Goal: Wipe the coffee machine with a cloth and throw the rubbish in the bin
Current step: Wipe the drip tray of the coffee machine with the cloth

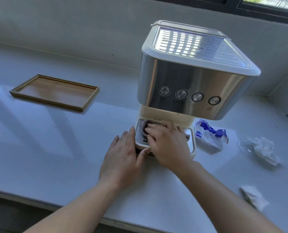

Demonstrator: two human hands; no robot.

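wooden tray point(54, 92) sits empty, far left on the desk point(39, 148) | pale wall point(72, 22) runs behind | dark window frame point(240, 7) up top

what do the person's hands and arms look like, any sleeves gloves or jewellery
Both arms are bare from the bottom edge of the picture up to the wrists: no sleeves show. The left hand and the right hand wear no gloves. No watch, bracelet or ring is visible on either, though some of the right hand's fingers are blurred.
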